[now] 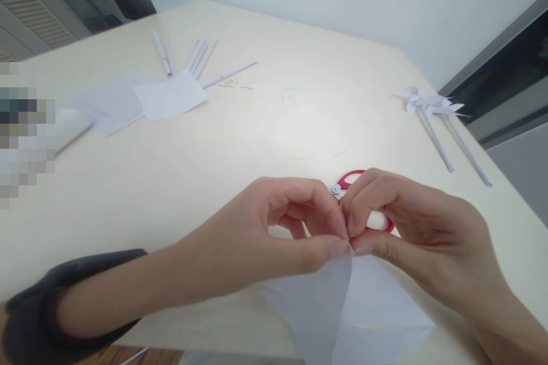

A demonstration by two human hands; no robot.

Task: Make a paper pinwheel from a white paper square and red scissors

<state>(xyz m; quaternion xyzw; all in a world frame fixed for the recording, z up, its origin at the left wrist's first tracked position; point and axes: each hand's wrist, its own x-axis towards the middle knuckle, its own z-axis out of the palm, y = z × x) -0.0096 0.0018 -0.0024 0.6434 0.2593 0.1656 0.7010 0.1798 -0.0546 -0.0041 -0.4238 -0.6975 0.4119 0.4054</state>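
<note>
Fingers, left hand and right hand: closed in a pinch at the upper tip of a white sheet, lower centre of frame. Scissors, red-handled: right of centre, partly hidden by the right hand. Pinwheels, paper, two, on rolled stems: upper right. Loose sheets, white, overlapping: upper left. Rolled tubes, several: just beyond them. Scraps, thin: near the tubes. Held sheet: plain, creased, left part raised, pointed corner at right, tip covered by fingertips.
</note>
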